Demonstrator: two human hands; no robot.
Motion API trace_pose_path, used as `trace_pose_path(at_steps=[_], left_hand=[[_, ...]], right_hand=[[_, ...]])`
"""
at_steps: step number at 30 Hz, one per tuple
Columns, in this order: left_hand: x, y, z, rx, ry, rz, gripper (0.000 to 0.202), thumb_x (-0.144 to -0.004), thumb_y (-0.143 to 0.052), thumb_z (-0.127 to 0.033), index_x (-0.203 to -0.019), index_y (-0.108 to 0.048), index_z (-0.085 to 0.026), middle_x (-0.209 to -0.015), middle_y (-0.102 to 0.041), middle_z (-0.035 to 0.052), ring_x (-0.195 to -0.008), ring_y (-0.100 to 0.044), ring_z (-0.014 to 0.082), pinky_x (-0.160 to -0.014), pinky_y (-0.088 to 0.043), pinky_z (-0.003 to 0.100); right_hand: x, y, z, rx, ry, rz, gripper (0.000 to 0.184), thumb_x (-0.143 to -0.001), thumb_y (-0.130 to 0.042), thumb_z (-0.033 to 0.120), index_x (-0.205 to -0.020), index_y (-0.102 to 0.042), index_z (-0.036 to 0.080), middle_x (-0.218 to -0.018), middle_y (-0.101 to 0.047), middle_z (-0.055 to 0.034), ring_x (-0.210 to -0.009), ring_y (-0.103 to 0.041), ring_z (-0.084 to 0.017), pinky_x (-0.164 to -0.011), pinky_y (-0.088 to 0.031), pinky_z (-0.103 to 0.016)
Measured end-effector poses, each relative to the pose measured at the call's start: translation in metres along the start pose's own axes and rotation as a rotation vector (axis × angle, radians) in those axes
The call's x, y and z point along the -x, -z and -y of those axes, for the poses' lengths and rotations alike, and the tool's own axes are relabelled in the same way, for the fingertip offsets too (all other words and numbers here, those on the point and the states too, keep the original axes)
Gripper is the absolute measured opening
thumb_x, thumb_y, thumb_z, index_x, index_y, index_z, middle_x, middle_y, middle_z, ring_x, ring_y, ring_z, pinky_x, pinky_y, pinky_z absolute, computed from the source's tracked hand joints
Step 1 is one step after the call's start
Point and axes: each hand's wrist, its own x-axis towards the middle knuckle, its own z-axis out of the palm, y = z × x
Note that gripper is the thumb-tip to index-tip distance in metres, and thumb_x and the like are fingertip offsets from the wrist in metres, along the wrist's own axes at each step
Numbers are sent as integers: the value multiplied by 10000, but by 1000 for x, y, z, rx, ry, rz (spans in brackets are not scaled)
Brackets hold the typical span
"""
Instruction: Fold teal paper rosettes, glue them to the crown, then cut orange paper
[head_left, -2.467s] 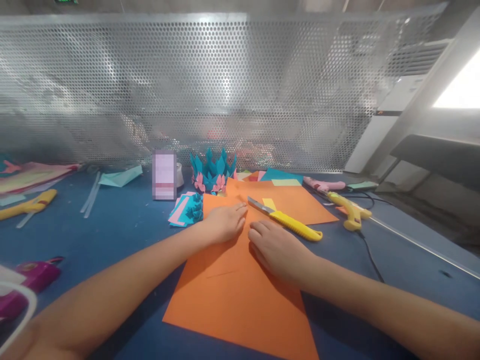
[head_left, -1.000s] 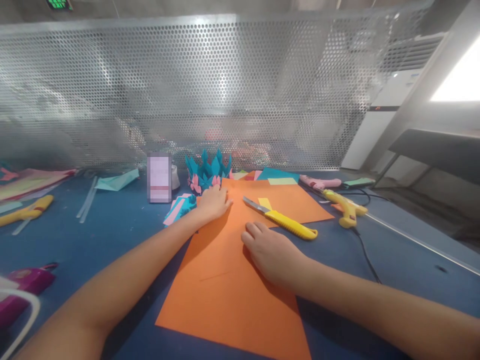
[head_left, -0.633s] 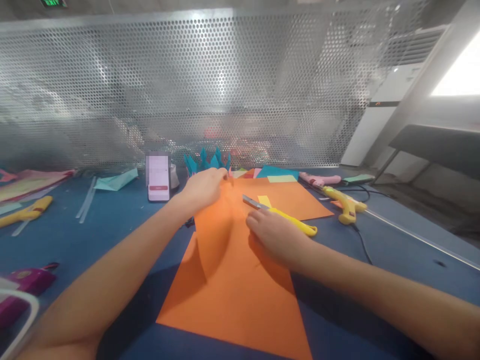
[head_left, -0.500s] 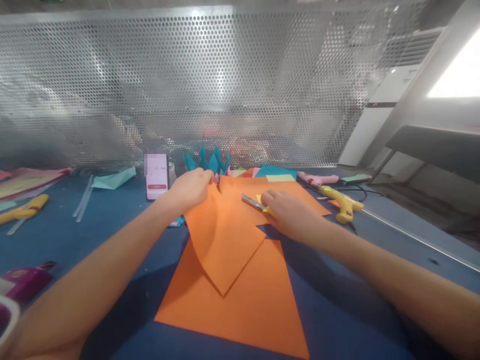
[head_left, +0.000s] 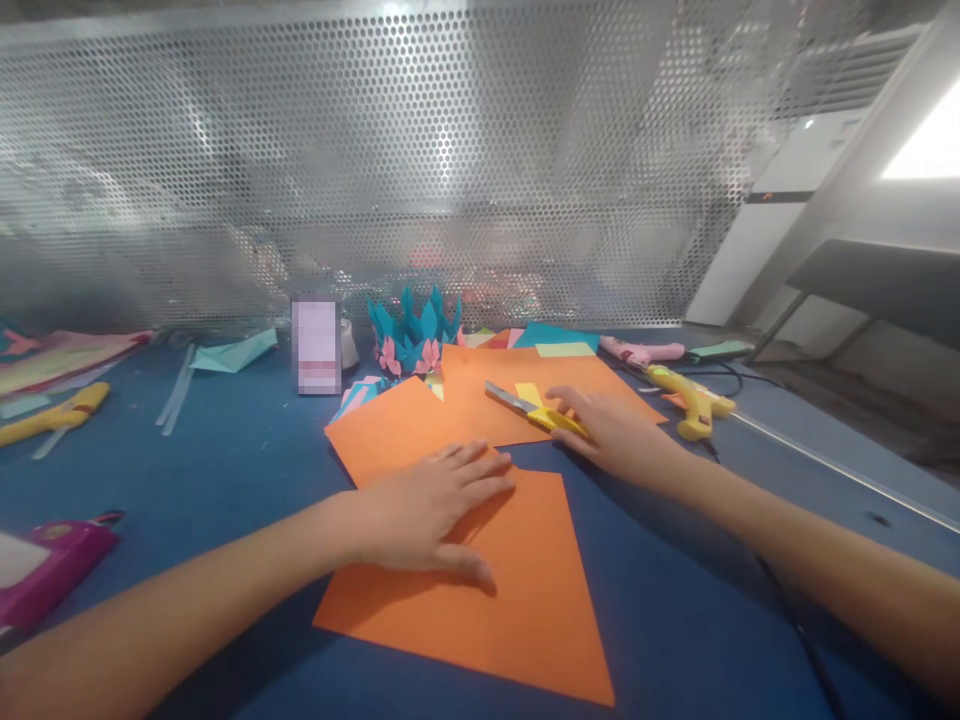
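Note:
My left hand (head_left: 431, 510) lies flat with fingers spread on an orange paper sheet (head_left: 487, 620) near the table's front. Beneath its fingertips, another orange piece (head_left: 397, 430) reaches back to the left, partly hidden by the hand. My right hand (head_left: 615, 430) has its fingers around the yellow handle of a cutter (head_left: 517, 398), whose flat metal blade points left. That tool rests over a third orange sheet (head_left: 495, 370) farther back. Beside the blade is a small yellow paper strip (head_left: 527, 391).
A blue paper crown (head_left: 416, 330) with pink butterflies stands at the back, right of an upright phone (head_left: 316, 345). Yellow glue gun (head_left: 694, 400) and pink glue gun (head_left: 641, 352) lie rightward. At left are another yellow tool (head_left: 60, 415), glue sticks (head_left: 177, 390) and a magenta object (head_left: 64, 570).
My left hand has let go of the lifted orange paper and come down flat nearer me; the paper now lies lower. My right hand has slid back along the cutter, which stays in place.

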Motion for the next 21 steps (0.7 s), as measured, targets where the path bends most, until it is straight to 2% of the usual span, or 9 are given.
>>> trace_pose_path(at_steps=[2,6,10,14,17,21], left_hand=[[1,-7,5,19,67,-24,838,-784,-416,-687,-1456,-98,-301,-1535,-69,23,-1398,-35,315,-1117,-145,495],[0,-11,13,14,200,-76,872,-782,-374,-713,-1463,-93,-248,-1532,-55,54,-1396,-49,313,-1124,-130,479],[-3,-11,17,35,296,-101,818,-823,-336,-679,-1461,-117,-217,-1531,-70,64,-1399,-65,303,-1121,-146,482],[-9,-13,24,90,328,-262,576,-922,-243,-528,-1401,-297,-212,-1495,-267,67,-1369,-241,241,-1109,-228,428],[-14,-16,30,118,359,-388,443,-950,-217,-367,-1306,-425,-208,-1402,-431,55,-1289,-387,202,-1076,-309,382],[-16,-19,34,42,329,-420,393,-928,-270,-275,-1259,-467,-194,-1365,-471,56,-1280,-390,203,-1077,-309,392]], right_hand=[[0,-1,0,-10,-9,-5,343,-869,-419,283,-1187,-438,157,-983,-643,-118,-913,-614,-254,-750,-453,-344],[-2,4,-2,-49,19,-10,406,-801,-428,185,-1205,-460,166,-1049,-630,-116,-940,-602,-246,-767,-452,-341],[-2,16,-7,-149,127,135,425,-753,-427,152,-1164,-522,198,-1101,-617,-89,-947,-588,-228,-794,-451,-342],[1,29,-9,-222,232,260,467,-677,-438,125,-1123,-554,207,-1095,-625,-65,-957,-586,-214,-808,-455,-327],[5,42,-9,-212,221,317,455,-639,-442,123,-1061,-582,218,-1072,-638,-43,-950,-594,-215,-795,-459,-308],[9,57,-13,-182,159,420,435,-627,-449,132,-1021,-591,250,-1061,-641,-11,-932,-602,-220,-768,-461,-295]])
